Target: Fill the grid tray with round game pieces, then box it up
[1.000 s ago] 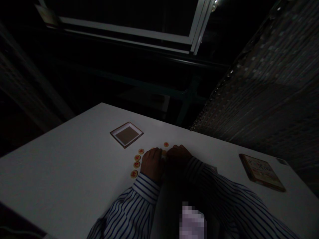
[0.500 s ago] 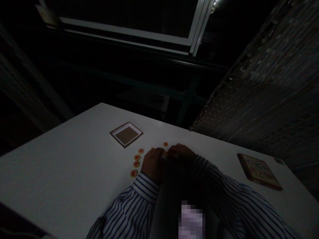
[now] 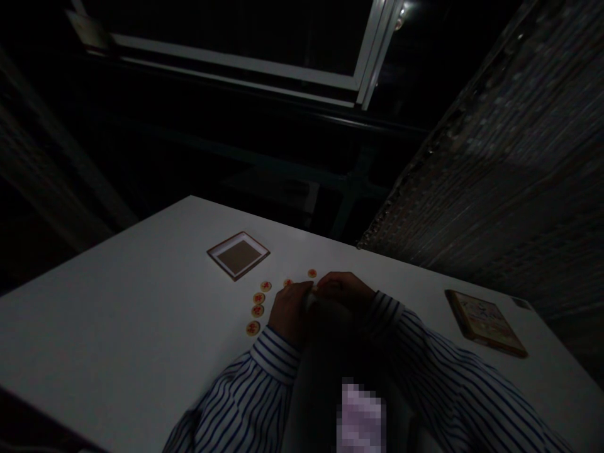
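Discs (image 3: 257, 311) marked red lie near left hand (image 3: 289, 313) and right hand (image 3: 348, 289); what either grip holds, I cannot tell.

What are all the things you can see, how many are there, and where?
round pieces: six showing, yellowish with red marks, four left of the left hand, one partly behind it, one beyond the hands
pale thing: one, whitish, between the hands, too dim to name
shallow tray: one, brown inside, left of centre
flat box: one, brown-edged, table's right side
dark rectangle: one, dark, far right corner
table: one, white, beneath
window frame: one, pale, top
shimmery curtain: one, grey, right
blurred patch: one, pinkish, bottom
striped sleeves: two, white and blue, bottom
left hand: one, shadowed, centre
right hand: one, shadowed, beside it
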Available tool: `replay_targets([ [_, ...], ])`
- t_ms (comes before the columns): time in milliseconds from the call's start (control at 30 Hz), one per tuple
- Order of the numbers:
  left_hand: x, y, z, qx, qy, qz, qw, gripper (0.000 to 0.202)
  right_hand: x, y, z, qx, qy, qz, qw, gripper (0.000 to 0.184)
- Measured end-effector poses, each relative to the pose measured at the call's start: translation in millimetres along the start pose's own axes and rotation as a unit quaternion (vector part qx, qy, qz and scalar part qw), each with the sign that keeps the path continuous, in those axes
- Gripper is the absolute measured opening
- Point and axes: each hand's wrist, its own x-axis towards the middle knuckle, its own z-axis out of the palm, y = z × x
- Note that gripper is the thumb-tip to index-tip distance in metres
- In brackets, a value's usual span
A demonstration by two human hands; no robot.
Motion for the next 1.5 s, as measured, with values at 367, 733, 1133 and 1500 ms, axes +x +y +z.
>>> replay_targets([
  [367,0,8,-5.0,0.016,0.026,0.005,1.0,0.023,1,1,1,0.036,-0.019,-0.01,0.999,0.029],
  [733,0,9,-3.5,0.042,0.0,0.003,0.999,0.024,-1,3,-4,0.006,0.023,0.002,1.0,0.02],
  [1133,-9,8,7.1,0.164,-0.003,-0.021,0.986,0.014,-3,19,-18,-0.111,0.054,-0.024,0.992,0.02],
  [1500,-11,5,16.0,0.192,0.004,-0.042,0.981,0.013,-4,18,-14,-0.19,0.053,-0.027,0.98,0.022],
])
